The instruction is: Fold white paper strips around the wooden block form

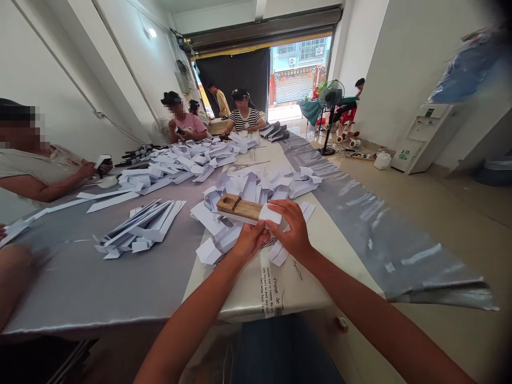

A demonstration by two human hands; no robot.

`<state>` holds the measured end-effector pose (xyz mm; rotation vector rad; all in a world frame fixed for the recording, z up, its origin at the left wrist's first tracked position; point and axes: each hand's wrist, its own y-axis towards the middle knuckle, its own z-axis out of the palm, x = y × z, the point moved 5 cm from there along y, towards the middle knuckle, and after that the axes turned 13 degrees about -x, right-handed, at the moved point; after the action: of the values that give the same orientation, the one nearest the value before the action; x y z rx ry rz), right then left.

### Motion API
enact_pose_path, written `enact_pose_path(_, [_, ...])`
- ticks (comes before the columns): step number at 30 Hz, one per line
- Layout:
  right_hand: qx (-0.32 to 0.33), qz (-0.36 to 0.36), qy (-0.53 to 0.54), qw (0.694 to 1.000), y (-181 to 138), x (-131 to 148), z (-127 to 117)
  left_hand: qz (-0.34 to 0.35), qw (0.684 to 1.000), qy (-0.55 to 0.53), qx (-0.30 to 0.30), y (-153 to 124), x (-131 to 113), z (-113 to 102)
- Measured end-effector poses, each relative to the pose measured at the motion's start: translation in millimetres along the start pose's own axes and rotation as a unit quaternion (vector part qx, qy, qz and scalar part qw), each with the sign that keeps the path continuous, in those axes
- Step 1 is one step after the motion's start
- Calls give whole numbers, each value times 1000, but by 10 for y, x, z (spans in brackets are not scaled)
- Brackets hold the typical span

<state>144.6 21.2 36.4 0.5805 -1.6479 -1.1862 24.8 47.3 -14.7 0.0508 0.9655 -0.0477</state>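
A brown wooden block (248,208) with a square hollow at its far end lies level between my hands, above a pile of paper. White paper (270,214) covers its near end, and a white strip shows along its lower side. My left hand (251,241) is closed at the block's near underside, thumb against the white paper. From the right, my right hand (293,228) grips the papered end, fingers over the top and thumb below. Folded white paper pieces (256,184) lie heaped just beyond the block, some under it.
A stack of folded paper strips (140,229) lies to the left on the grey tablecloth (120,288). Farther off is a larger paper heap (180,160). Several people sit around the table. A standing fan (331,96) and a water dispenser (420,138) are on the right.
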Motion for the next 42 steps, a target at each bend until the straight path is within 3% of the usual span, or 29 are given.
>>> enact_pose_path(5, [63,-31,-27,997,-6,-35,34,-3,998,68,15,23,25,-34])
enact_pose_path(18, [156,133,82,975,-119,-249,215,13,996,83,-14,59,47,-75])
enact_pose_path(22, [186,101,45,976,-156,-245,248,3,998,57,-16,61,24,-60])
enact_pose_path(26, [199,72,83,974,-143,-133,232,-14,999,-6,-51,48,-42,-52])
enact_pose_path(29, [210,-3,46,977,-112,-43,212,-38,995,-60,-76,26,-58,-53])
enact_pose_path(34, [229,-101,7,968,-84,4,186,-75,994,-62,-51,-17,2,-57])
enact_pose_path(42, [229,-93,43,968,-74,-3,184,-123,991,-50,-3,-71,30,-33])
